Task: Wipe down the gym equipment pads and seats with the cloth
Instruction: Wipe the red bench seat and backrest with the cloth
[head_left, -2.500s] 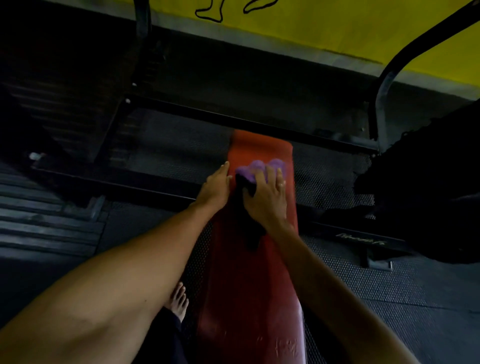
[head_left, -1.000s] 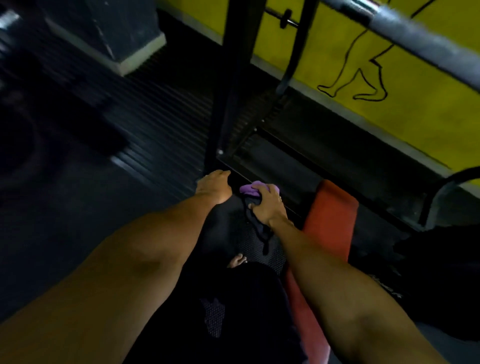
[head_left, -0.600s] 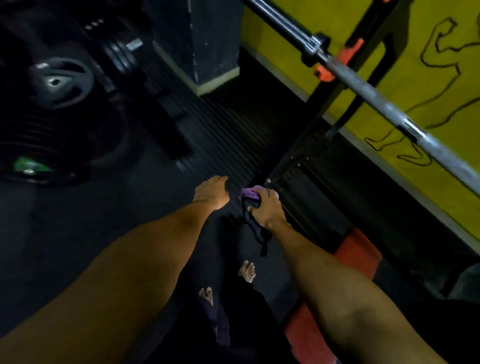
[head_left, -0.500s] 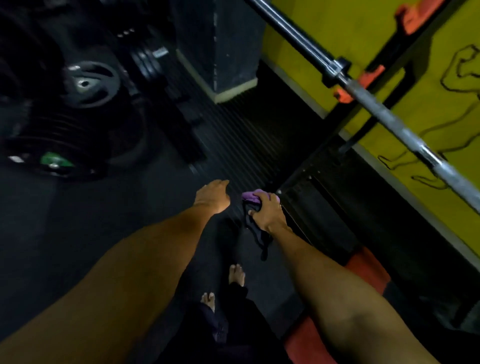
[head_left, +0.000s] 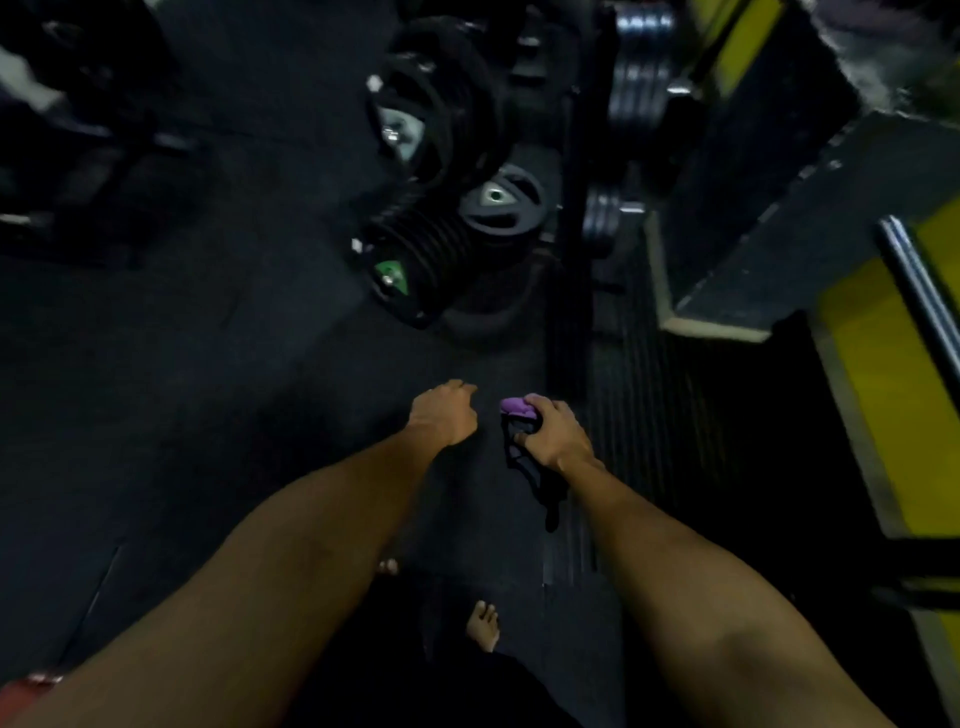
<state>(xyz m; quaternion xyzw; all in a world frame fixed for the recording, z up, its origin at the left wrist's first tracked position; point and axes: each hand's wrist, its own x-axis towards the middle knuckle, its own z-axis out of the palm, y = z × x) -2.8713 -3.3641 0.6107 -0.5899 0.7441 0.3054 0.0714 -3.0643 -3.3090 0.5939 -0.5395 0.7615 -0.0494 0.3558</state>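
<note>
Just below the middle of the view, toward 6 o'clock, both bare forearms reach forward over a dark rubber floor (head_left: 208, 389). The right hand (head_left: 553, 434) has its fingers curled round the cloth (head_left: 517, 406), whose purple end bunches out above the knuckles at the hand's 11 o'clock, while a darker length of it hangs down from the fist toward 6 o'clock, clear of the floor. The left hand (head_left: 444, 415) is just beside it at 9 o'clock, not touching it, with fingers loosely curled and nothing in them. At 12 o'clock from the hands a stack of black weight plates (head_left: 431, 254) leans on the floor, one of them with a green label, and a single plate (head_left: 501, 200) with a pale hub rests against the stack. At 3 o'clock runs a strip of ribbed matting (head_left: 654, 415), beyond it a yellow wall (head_left: 893, 415) and a blurred metal bar (head_left: 919, 291) crossing in front of it. A grey pillar base (head_left: 753, 260) stands at 2 o'clock. Two bare feet show at 6 o'clock, the nearer foot (head_left: 483, 623) between the arms. A sliver of red pad (head_left: 26, 691) is at the 8 o'clock corner, well apart from the cloth.
</note>
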